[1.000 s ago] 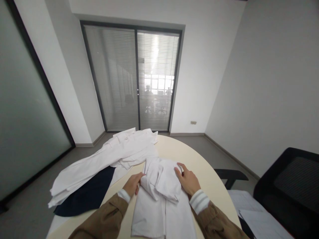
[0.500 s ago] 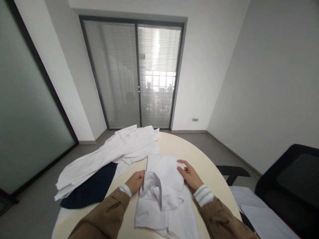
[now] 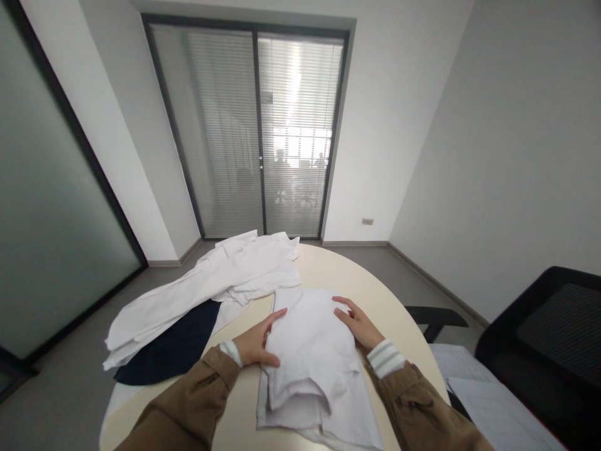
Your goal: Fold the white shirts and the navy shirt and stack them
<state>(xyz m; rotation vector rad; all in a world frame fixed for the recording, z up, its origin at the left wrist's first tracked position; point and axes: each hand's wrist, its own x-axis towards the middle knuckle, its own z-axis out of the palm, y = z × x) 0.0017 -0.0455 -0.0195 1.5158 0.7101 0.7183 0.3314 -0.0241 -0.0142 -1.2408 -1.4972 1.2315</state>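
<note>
A partly folded white garment [image 3: 314, 347], perhaps a shirt, lies on the round cream table [image 3: 347, 266] in front of me. Its upper layer is turned down over the lower one, leaving a raised, curved edge near the front. On its left edge rests my left hand [image 3: 257, 341], thumb and fingers spread apart. My right hand [image 3: 361, 322] lies along the upper right edge, fingers stretched out and thumb apart, touching the cloth. Neither hand grips the fabric.
Several white garments [image 3: 201, 282] lie heaped at the table's left, with a dark navy cloth [image 3: 173, 347] beneath them. A black office chair [image 3: 539, 351] stands to the right, with white papers [image 3: 493, 394] on it. Beyond the table is a glass door with blinds [image 3: 300, 138].
My left hand has let go of the garment's edge and opened. The bunched upper layer now lies flatter and reaches nearer to me. My right hand has barely moved.
</note>
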